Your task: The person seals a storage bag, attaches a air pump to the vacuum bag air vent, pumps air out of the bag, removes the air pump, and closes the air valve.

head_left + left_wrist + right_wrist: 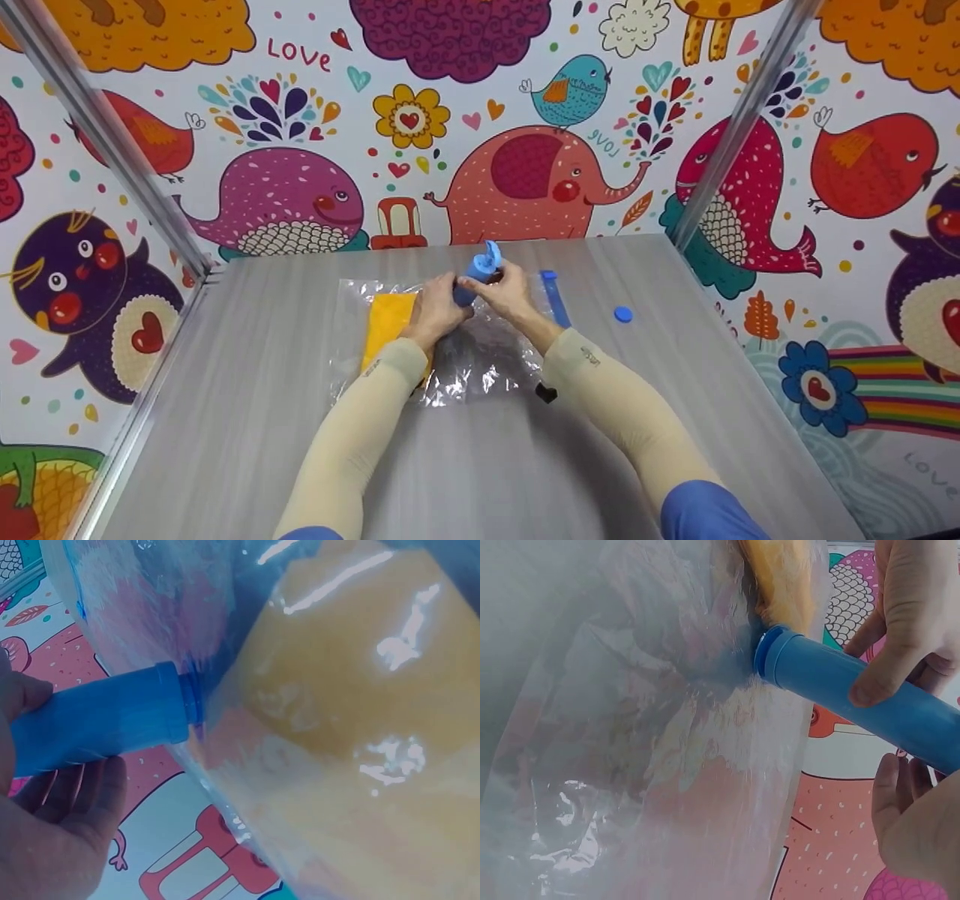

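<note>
A blue hand pump [463,294] stands tilted over a clear plastic bag [469,386], its lighter blue handle [489,259] at the top. My left hand [435,309] grips the barrel, the thumb lying along it in the right wrist view. From the other side my right hand [516,294] holds the pump higher up, near the handle. The pump's narrow end [193,699] meets the bag's surface in the left wrist view; whether it is seated in an opening is hidden. Inside the bag's left part lies a folded yellow item [388,321].
A blue zip strip [557,306] with a slider [548,276] edges the bag's right side. Right of it, a round blue cap [623,314] lies on the grey table [225,390]. A small black piece [547,392] shows by my right forearm. Cartoon-printed walls enclose the table.
</note>
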Demonstrator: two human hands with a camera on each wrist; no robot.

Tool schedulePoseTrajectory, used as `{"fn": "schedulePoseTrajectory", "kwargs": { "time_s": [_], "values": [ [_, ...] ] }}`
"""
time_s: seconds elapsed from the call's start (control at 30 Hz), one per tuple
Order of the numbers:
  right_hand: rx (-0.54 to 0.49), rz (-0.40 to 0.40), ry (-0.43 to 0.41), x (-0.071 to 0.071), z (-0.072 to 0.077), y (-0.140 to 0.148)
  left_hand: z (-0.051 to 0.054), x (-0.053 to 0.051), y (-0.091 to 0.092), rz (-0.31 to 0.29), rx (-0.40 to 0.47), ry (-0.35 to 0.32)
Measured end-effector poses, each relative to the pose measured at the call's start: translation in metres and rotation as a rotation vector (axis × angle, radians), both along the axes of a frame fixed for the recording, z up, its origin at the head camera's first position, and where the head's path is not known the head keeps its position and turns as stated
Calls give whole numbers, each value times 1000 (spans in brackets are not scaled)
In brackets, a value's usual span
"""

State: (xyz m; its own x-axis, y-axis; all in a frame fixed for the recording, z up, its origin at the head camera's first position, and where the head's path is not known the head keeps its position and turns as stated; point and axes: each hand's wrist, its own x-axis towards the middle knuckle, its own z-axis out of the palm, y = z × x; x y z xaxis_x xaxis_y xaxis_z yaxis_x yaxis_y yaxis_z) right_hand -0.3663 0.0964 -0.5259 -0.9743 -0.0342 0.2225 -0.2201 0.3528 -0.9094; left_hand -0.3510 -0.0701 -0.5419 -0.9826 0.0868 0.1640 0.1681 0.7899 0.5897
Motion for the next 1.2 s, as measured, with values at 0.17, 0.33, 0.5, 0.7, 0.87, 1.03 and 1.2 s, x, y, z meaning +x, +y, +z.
{"fn": "schedulePoseTrajectory", "kwargs": {
  "time_s": [0.17,0.33,0.5,0.7,0.87,1.03,1.2],
  "values": [
    [-143,108,7,-1,-1,3,2,1,-2,9,15,-24],
    [-195,174,19,-1,-3,7,4,0,-3,17,37,-69],
    [-175,173,13,0,-1,8,4,1,-7,-15,46,-139],
    [-159,175,-29,1,0,6,-6,5,-28,-62,-77,-257],
    [-153,158,-55,1,1,6,-11,11,-49,-82,-225,-354],
    [-152,143,-63,0,2,8,-14,21,-62,-76,-339,-449],
    [-105,161,-38,-1,3,9,-18,29,-69,-79,-384,-481]
  ]
}}
